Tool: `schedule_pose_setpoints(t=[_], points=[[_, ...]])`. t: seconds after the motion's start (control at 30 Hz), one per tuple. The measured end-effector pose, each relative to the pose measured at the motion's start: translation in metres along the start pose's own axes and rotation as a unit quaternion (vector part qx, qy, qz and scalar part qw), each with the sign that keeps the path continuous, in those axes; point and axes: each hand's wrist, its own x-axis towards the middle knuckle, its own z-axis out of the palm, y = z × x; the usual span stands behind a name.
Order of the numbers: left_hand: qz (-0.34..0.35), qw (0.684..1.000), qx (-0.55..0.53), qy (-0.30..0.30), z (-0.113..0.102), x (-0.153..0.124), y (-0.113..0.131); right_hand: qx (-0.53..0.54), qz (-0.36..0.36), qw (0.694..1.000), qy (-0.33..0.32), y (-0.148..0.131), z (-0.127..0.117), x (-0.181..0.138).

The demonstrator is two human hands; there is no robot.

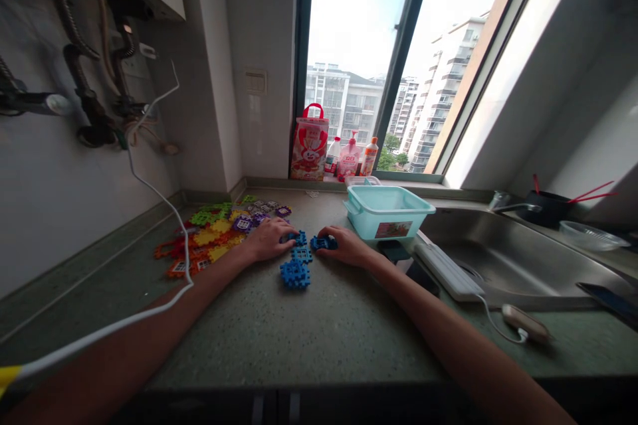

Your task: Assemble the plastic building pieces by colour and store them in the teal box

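In the head view, both my forearms come from the lower corners of the frame and reach to the middle of the counter (349, 332). My left hand (269, 239) is placed palm down, a little left of the centre, the fingers stretched toward the right and slightly bent. Its fingertips and thumb are at a blue toothed piece (300, 238), but I cannot tell whether they grip it or only touch it. My right hand (343, 246) is on the other side, just right of the centre, with the wrist low; thumb and fingers are closed on a darker blue piece (323, 243). Between the hands, slightly below, lies a blue window piece (302, 254), and nearer to me is a blue stack (295, 275). At the left of the frame, a heap of coloured pieces (214, 236) spreads in orange, yellow, green and purple

About containers: right of the centre stands a light turquoise tub (363, 222), open at the top, with a label on its front; its bottom is partly hidden from me. At the upper middle, by the window, is a red bag (310, 149), whose contents I cannot see. At the right edge, a dark pot (548, 207) has red sticks (593, 192) leaning out, and a clear bowl (593, 237) is just beside it
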Motion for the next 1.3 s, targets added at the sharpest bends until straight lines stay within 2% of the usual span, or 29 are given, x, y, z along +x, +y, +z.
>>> schedule_pose_setpoints(t=[0.3, 0.5, 0.6, 0.73, 0.83, 0.97, 1.03, 1.1, 1.23, 1.3], points=[[-0.004, 1.0, 0.007, -0.004, 0.0, -0.001, -0.003, -0.034, -0.028, 0.999, -0.012, -0.006, -0.009, -0.004], [0.005, 1.0, -0.009, 0.017, -0.001, -0.002, -0.004, 0.001, -0.046, 0.998, -0.031, -0.008, -0.016, -0.008], [0.001, 0.999, -0.021, 0.05, -0.001, -0.002, -0.006, 0.051, -0.028, 0.998, -0.035, -0.01, -0.019, -0.011], [-0.042, 0.99, -0.016, 0.132, -0.001, 0.002, -0.005, 0.104, -0.003, 0.994, -0.034, -0.01, -0.017, -0.012], [-0.076, 0.983, -0.043, 0.159, 0.0, 0.006, -0.004, 0.113, 0.014, 0.993, 0.009, -0.007, -0.01, -0.008], [-0.107, 0.982, -0.096, 0.122, 0.004, 0.01, -0.003, 0.109, 0.055, 0.983, 0.138, -0.002, -0.009, -0.001], [-0.117, 0.985, -0.085, 0.095, 0.006, 0.01, -0.002, 0.101, 0.068, 0.977, 0.174, 0.001, -0.012, 0.001], [-0.115, 0.989, -0.052, 0.072, 0.007, 0.009, -0.002, 0.102, 0.068, 0.979, 0.166, 0.005, -0.015, 0.001], [-0.078, 0.996, -0.004, 0.047, 0.004, 0.006, -0.002, 0.131, 0.044, 0.987, 0.085, 0.01, -0.014, -0.001], [-0.058, 0.998, 0.002, 0.032, 0.0, 0.003, -0.002, 0.133, 0.03, 0.988, 0.068, 0.01, -0.01, -0.001]])
